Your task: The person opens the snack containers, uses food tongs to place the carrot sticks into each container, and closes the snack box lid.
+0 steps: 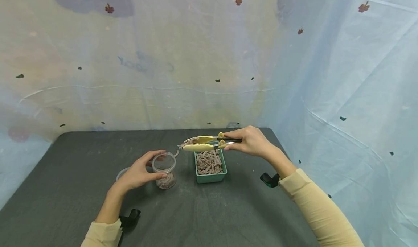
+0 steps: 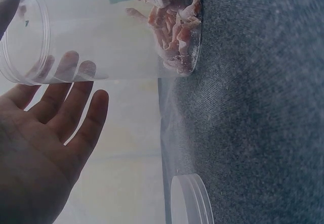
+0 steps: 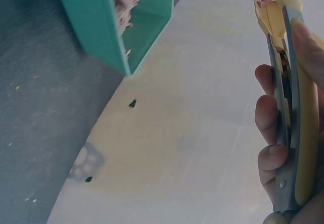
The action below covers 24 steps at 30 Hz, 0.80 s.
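Observation:
My left hand grips a clear round jar near its rim, thumb on one side and fingers on the other. Pale brown strips lie at the jar's bottom. The jar stands open at the top, on the table. My right hand holds yellow and metal tongs closed around several strips, above the green container's left edge and to the right of the jar. One loose strip shows beside the jar's rim. More strips fill the green container.
A clear round lid lies on the dark table, left of the jar and partly behind my left hand in the head view. A patterned plastic sheet hangs behind the table and along its right side.

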Motion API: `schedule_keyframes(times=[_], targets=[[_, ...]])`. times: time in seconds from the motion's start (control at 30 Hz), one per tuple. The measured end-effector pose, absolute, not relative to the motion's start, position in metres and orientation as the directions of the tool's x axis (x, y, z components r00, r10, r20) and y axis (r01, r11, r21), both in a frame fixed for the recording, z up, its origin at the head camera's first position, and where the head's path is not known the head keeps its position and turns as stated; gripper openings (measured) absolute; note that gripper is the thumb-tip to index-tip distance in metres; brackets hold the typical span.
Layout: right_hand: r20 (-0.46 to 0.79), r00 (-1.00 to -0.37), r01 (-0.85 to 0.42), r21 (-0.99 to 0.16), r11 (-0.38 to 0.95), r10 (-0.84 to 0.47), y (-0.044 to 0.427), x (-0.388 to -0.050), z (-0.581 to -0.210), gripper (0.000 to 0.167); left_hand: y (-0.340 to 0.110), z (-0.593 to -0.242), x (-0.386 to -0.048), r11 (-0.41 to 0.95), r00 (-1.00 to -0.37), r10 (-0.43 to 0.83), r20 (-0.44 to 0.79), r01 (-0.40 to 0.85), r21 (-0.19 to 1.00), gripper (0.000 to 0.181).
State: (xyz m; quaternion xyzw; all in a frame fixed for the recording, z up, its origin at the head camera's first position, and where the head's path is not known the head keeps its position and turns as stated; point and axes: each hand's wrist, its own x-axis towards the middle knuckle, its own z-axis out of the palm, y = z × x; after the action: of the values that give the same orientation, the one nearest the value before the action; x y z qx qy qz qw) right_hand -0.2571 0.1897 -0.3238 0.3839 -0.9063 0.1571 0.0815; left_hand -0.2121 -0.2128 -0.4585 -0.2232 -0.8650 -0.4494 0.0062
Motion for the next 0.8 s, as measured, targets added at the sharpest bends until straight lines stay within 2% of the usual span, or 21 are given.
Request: schedule_keyframes(times=[0.27,0.63,0.8], targets=[[0.27,-0.642,-0.767,-0.192,0.613,-0.718,0.168,-0.258,-0.319,0.053,-0.212,-0.459,-0.212,0.507,-0.906,0.375,0.197,0.378,0.775,0.077],[0.201,-0.544,-0.839,-0.113,0.532,-0.815,0.135,-0.262,-0.301,0.048,-0.212,-0.459,-0.212,0.53,-0.922,0.355,0.154,0.334,0.78,0.081],[0.142,-0.529,-0.849,-0.08,0.523,-0.837,0.122,-0.268,-0.296,0.048,-0.212,-0.46,-0.213,0.56,-0.93,0.341,0.137,0.318,0.765,0.084]])
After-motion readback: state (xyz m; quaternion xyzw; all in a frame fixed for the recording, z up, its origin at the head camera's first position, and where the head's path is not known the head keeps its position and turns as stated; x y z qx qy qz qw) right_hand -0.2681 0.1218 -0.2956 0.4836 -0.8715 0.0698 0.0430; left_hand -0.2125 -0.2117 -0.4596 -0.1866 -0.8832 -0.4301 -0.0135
